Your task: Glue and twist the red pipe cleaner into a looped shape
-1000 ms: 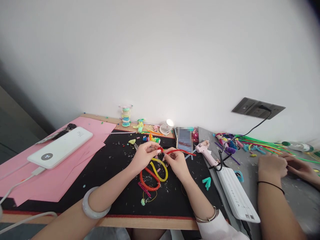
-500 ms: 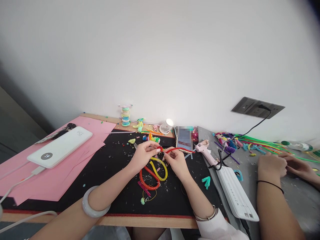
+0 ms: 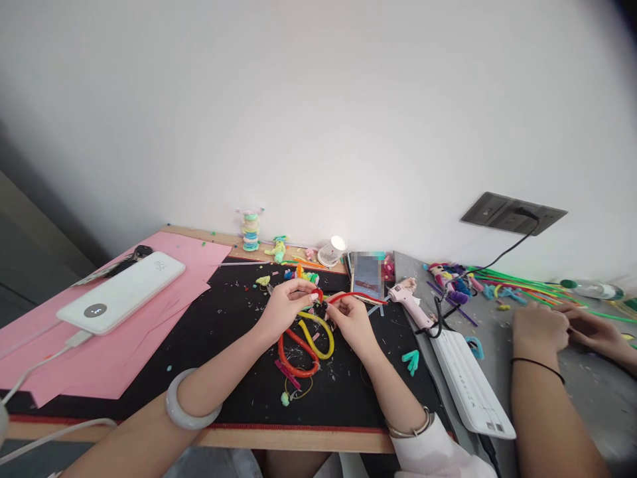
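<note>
Pinched between the fingers of my left hand (image 3: 287, 307) is the curled end of a red pipe cleaner (image 3: 355, 296). My right hand (image 3: 348, 320) grips the same red stem close by, and its free length sticks out to the right. A small gap separates the two hands' fingertips. Below them on the black mat (image 3: 219, 358) lie a bent yellow pipe cleaner (image 3: 326, 342) and an orange-red loop (image 3: 298, 365). A magenta strip (image 3: 288, 376) and a thin ring with a pale green bobble (image 3: 285, 398) rest beside the loop.
A white power bank (image 3: 122, 292) lies on pink paper (image 3: 134, 358) at left. Behind my hands stand a paper cup (image 3: 332, 252) and a phone (image 3: 367, 275). A pink glue gun (image 3: 411, 305) and a white power strip (image 3: 472, 385) lie right, near a co-worker's hands (image 3: 542, 332).
My hands stay almost in place. The red curl at my left fingertips shows a little more clearly, and the stem's free end has shifted slightly.
</note>
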`<state>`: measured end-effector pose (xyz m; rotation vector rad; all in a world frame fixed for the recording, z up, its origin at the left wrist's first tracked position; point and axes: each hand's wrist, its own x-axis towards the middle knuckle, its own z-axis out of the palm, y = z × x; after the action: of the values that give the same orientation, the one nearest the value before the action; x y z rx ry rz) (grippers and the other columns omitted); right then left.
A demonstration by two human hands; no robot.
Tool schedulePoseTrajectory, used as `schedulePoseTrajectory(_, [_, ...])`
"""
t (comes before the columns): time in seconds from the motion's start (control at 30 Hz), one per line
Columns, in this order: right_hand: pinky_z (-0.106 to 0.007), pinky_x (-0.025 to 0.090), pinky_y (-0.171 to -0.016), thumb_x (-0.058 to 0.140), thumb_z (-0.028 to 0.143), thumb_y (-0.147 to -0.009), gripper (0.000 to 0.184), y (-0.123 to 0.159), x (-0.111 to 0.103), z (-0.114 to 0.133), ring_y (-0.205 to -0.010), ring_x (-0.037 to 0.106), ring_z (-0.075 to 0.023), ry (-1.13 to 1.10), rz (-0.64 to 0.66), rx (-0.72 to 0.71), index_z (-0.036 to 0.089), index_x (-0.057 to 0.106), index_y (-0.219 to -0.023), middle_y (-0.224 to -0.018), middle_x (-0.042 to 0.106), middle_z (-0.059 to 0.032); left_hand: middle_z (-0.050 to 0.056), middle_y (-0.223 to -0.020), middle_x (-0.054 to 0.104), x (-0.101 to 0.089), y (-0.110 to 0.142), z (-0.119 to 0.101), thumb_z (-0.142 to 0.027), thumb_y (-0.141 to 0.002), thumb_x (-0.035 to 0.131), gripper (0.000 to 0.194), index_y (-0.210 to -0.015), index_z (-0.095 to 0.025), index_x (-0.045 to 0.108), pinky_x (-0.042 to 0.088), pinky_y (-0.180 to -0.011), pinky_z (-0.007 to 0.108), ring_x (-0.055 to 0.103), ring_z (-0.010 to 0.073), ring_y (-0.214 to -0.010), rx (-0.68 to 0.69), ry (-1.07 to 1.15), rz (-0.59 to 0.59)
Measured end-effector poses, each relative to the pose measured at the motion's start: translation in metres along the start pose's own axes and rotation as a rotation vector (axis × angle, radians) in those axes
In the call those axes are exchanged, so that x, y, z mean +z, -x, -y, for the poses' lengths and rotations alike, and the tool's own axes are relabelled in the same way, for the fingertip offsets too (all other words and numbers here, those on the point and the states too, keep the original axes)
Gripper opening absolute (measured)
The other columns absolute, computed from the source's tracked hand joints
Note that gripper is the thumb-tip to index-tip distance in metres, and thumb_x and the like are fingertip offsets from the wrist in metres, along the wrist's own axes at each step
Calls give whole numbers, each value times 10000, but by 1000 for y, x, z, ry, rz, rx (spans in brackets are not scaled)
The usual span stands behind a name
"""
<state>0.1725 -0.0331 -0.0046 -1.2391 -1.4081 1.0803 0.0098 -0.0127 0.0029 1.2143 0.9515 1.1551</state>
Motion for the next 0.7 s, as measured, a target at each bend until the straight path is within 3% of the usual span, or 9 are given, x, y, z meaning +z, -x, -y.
schedulePoseTrajectory(0.7, [-235,424,-449,643,425,-718,266,2,0,2,-480,522,-125,18,-2,-8,169,583,-681,-553,589,-1,37,-836,648,2,2,-3,-287,-656,700,234,-835,-154,632,531,-714,326,625,183,-798,-23,17,-20])
